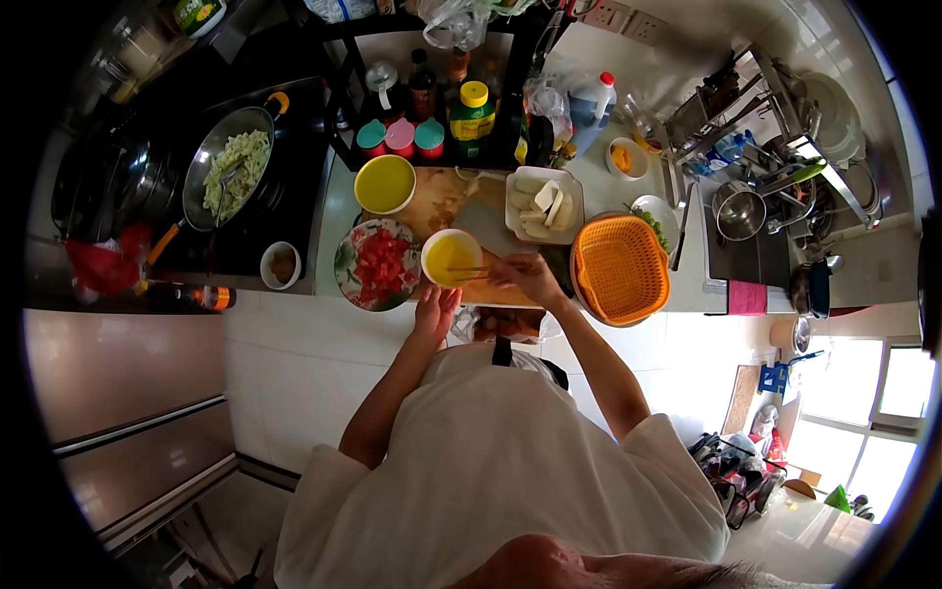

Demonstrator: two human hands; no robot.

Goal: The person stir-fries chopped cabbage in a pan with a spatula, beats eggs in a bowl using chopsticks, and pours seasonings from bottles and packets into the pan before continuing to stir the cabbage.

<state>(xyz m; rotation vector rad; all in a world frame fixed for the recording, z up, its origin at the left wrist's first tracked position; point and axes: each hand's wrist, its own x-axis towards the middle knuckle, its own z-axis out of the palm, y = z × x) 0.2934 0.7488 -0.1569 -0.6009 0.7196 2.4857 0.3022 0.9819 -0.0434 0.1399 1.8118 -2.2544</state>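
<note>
My right hand (530, 279) is closed on a pair of chopsticks (467, 269), whose tips reach into a white bowl (428, 273) of yellow liquid that looks like beaten egg. At the near side of that bowl, my left hand (435, 312) grips its lower edge. A patterned plate (346, 288) of chopped red pieces (381, 263), apparently tomato, sits just left of the bowl. Behind it stands a bigger bowl (385, 185) with yellow contents. Under these, a wooden cutting board (442, 192) carries a broad cleaver blade (491, 211). To the right lies a square dish (546, 206) of pale sliced pieces.
On the left stove sits a wok (228, 167) with pale green shredded vegetables and a utensil. A small bowl (281, 265) stands near the counter edge. An orange basket (620, 267) is right of my hand. Seasoning bottles (472, 118) line the back; the sink (746, 260) lies far right.
</note>
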